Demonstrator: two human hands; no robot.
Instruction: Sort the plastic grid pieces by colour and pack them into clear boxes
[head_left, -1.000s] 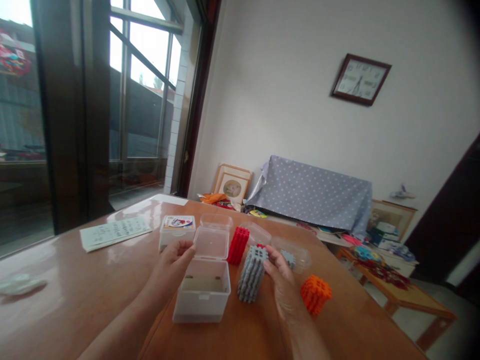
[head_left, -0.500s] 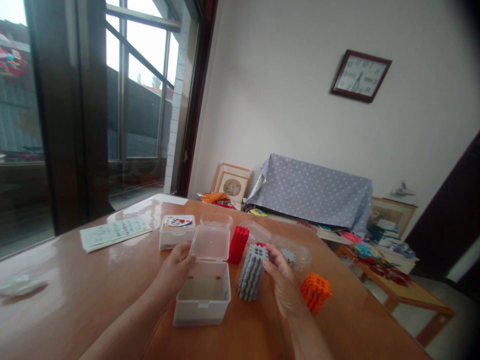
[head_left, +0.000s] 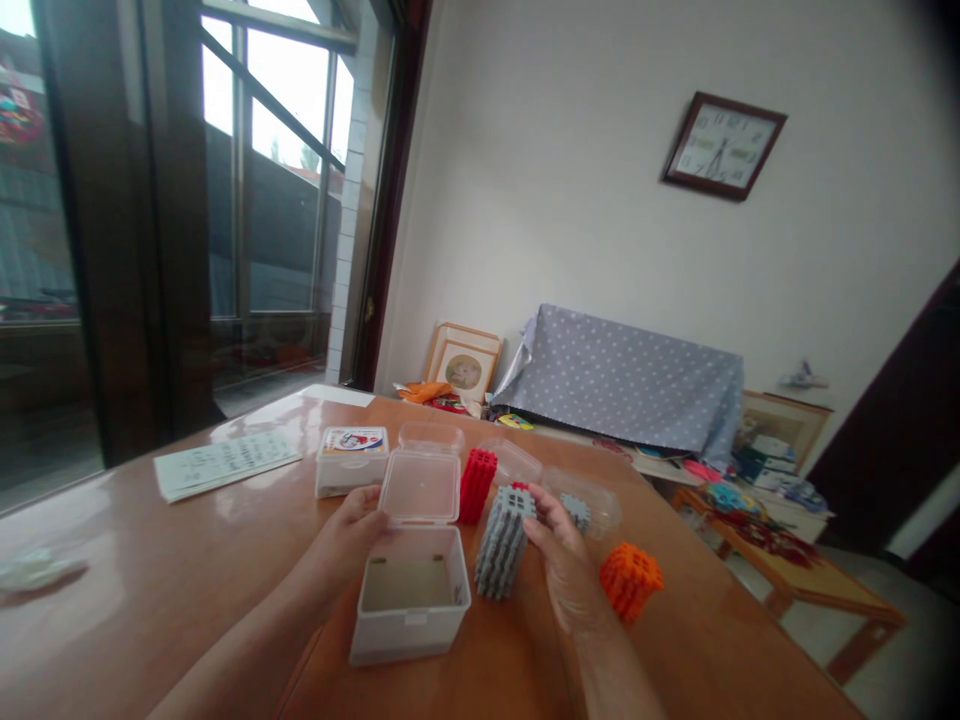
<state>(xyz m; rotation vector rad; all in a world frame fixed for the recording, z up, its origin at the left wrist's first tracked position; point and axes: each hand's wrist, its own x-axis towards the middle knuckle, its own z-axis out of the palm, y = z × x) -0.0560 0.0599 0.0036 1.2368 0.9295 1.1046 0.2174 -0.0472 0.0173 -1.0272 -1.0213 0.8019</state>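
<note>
My left hand (head_left: 351,530) pinches the left edge of the raised clear lid (head_left: 421,486) of a hinged plastic box. The box body (head_left: 409,632) stands in front of the lid, its inside bare to the bottom. My right hand (head_left: 564,550) is closed on the side of a tall grey stack of notched plastic tiles (head_left: 501,545), just right of the box. Behind this stands a red stack of similar tiles (head_left: 476,487). An orange stack (head_left: 631,582) sits right of my right wrist.
A lidded white box with a label (head_left: 351,465) stands behind my left hand. Clear plastic containers (head_left: 510,462) lie at the back, with grey tiles (head_left: 576,510) in one. Handwritten paper (head_left: 229,465) and a crumpled pale item (head_left: 41,570) rest on the table's left.
The box body has shifted a little right and toward me, with its opening showing wider. My hands and the grey stack stay nearly where they were; the view has shifted slightly.
</note>
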